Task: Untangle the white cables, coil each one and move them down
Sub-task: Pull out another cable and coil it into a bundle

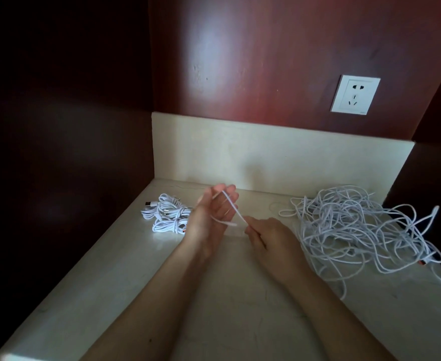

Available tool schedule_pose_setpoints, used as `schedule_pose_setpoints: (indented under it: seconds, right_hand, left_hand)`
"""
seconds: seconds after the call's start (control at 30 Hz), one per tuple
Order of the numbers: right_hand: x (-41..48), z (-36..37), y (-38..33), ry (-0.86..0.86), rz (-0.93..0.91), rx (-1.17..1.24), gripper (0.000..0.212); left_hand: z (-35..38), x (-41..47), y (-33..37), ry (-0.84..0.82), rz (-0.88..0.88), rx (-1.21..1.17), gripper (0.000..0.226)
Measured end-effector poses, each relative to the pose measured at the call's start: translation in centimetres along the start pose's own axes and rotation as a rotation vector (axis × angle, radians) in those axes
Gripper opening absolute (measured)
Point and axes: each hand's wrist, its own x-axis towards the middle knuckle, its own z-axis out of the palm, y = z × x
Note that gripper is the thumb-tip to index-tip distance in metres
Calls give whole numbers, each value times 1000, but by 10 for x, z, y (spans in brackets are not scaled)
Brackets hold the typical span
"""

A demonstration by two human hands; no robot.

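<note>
right hand (pixel 268 238): grip pinched tight on the loose cable (pixel 234 207)
left hand (pixel 214 212): grip wide, fingers straight, cable looped round it, mid-table
step: coiling one, looks like early wraps
next: probably more slack needed from tangle (pixel 357 225), right edge
done coils (pixel 167 214): far left corner of table (pixel 227 321)

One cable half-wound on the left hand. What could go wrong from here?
1. The cable lies loosely over the open left hand, so loops may slip off as the right hand winds.
2. If its unseen tail is caught in the tangled pile, pulling could tighten knots or drag the pile.
</note>
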Motion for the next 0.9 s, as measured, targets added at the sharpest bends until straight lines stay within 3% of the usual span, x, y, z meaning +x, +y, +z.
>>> schedule_pose_setpoints:
  seconds: [0.17,0.3,0.43,0.53,0.67,0.77,0.9]
  right_hand:
    - [0,-3,-7,-37,-22,52,39]
    - [4,-1,1,10,-41,-2,30]
    - [2,-10,9,100,-52,57,21]
    - [4,-21,4,250,-130,73,9]
    - [3,-29,0,409,-127,-10,19]
    - [4,-28,2,401,-142,57,29]
    - [4,-25,-1,318,-100,268,21]
  left_hand:
    - [-7,2,11,100,118,14,34]
    - [-12,4,18,61,167,138,35]
    - [-17,2,27,-32,100,274,30]
    - [-16,2,27,-7,32,314,25]
    - [-17,4,24,9,-115,328,27]
    - [-16,2,15,-29,-225,376,33]
    - [-10,-7,1,-198,-373,553,44]
